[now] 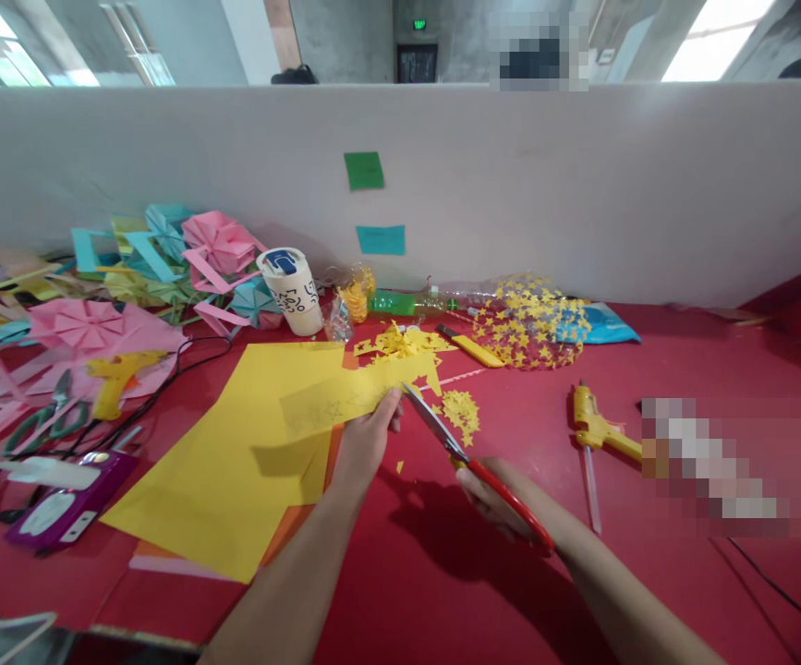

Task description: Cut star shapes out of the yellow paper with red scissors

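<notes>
My left hand (370, 439) pinches the lower edge of a yellow paper strip (345, 399), which has faint star outlines drawn on it and ragged cuts at its right end. In my right hand (497, 499) is a pair of scissors (452, 448) with red handles, their blade tips touching the strip's edge just right of my left fingers. Beneath the strip lie larger yellow paper sheets (234, 471), with orange paper under them. Small cut yellow stars (461, 414) are heaped right of the blades. Yellow scraps (404, 342) pile up behind the strip.
A yellow utility knife (476, 349), a star-filled clear bag (531, 323), a green bottle (400, 303) and a white cup (293, 291) stand along the back. Glue guns lie left (119, 379) and right (604, 432). Folded paper flowers (216, 242), cables and a purple box (71, 499) crowd the left.
</notes>
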Motion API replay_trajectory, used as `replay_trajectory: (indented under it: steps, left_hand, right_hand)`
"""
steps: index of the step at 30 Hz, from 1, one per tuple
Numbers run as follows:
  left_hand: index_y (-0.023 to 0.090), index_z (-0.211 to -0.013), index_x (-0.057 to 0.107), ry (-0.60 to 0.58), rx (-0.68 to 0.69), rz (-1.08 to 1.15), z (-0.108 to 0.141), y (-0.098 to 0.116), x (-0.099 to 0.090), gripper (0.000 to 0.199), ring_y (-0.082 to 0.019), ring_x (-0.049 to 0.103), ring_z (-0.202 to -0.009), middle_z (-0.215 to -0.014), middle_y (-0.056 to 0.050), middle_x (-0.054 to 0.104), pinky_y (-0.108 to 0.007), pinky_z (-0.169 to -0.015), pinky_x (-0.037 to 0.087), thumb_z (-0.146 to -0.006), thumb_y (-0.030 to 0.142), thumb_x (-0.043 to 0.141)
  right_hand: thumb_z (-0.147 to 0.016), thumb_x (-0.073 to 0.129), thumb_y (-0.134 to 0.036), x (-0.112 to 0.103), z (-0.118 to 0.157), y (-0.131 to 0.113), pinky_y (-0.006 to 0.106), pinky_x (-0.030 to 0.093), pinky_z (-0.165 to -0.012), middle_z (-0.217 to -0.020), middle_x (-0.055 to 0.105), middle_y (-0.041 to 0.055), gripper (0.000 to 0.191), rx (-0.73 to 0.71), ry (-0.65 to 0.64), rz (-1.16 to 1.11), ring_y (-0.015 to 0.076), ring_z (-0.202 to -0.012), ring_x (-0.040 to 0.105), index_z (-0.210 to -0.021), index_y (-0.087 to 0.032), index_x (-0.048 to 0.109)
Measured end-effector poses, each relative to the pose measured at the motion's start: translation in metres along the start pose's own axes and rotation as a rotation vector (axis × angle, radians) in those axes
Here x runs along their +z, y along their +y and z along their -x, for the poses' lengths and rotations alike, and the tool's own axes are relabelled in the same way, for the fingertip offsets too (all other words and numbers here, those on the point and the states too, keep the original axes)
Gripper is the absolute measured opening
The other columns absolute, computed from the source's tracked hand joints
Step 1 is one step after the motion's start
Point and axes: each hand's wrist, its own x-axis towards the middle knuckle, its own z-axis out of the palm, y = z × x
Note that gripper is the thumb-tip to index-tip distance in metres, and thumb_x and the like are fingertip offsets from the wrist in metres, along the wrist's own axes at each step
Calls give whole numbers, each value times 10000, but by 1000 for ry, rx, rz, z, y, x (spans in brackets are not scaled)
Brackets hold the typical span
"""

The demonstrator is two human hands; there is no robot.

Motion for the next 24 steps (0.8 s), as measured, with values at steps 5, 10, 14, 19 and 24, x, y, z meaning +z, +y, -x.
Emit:
replay_trajectory:
  steps: [5, 10, 14, 19, 24]
  left_hand:
    - [205, -534, 569, 1, 6, 37, -1, -2, 1, 388, -130, 524, -545, -502, 27, 535, -259, -637, 428, -824, 460, 598]
    - [191, -539, 574, 21, 27, 97, -2, -3, -1, 375, -124, 509, -503, -510, 16, 549, -266, -588, 429, -827, 432, 572]
    - [185, -552, 569, 19, 36, 101, -2, -1, -1, 352, -110, 503, -497, -533, 17, 555, -254, -576, 431, -817, 415, 598]
    - [194, -577, 537, -4, 40, 69, 8, 3, 7, 395, -109, 491, -524, -524, 32, 505, -249, -630, 438, -858, 472, 549]
    - [209, -603, 492, -5, 74, -101, 18, -1, 14, 465, -122, 499, -562, -552, 31, 486, -276, -709, 427, -918, 541, 411]
  right_hand:
    - [-869, 531, -632, -1, 0, -3, 177, 268, -306, -466, 323, -98, 499, -11, -6, 4, 54, -343, 277, -628, -226, 367]
    - [-839, 522, -692, -3, 3, -9, 179, 254, -304, -457, 331, -98, 533, -26, -12, -2, 53, -337, 283, -628, -226, 373]
    - [-799, 520, -746, -3, 4, -10, 169, 266, -300, -482, 334, -98, 565, -47, -6, -23, 49, -354, 277, -638, -220, 389]
    - [-797, 464, -784, 5, -1, -3, 164, 296, -303, -474, 353, -96, 592, -85, -9, -72, 52, -343, 317, -653, -212, 415]
    - [-796, 436, -802, 15, -3, -2, 166, 292, -308, -461, 380, -97, 604, -123, -14, -118, 53, -321, 339, -678, -210, 432]
